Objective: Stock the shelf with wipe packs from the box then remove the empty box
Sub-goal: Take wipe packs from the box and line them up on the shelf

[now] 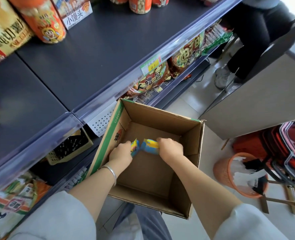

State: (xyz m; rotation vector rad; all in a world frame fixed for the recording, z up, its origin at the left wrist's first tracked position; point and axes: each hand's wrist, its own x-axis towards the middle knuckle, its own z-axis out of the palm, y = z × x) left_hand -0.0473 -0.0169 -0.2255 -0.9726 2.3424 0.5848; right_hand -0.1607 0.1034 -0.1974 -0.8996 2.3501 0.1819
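Left hand (pixel 120 154): fingers gripped a wipe pack (pixel 134 147) | right hand (pixel 170 149): fingers gripped a second pack (pixel 150 144) | both sat low inside the cardboard box (pixel 191 135), lower centre of frame | judged: lift clear of walls, then set on shelf (pixel 94 54), upper centre.

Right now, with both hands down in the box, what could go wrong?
1. The left hand and right hand each grip a wipe pack, so nothing steadies the box; it may shift or tip.
2. The shelf edge juts close over the box's far corner; rising hands could knock it.
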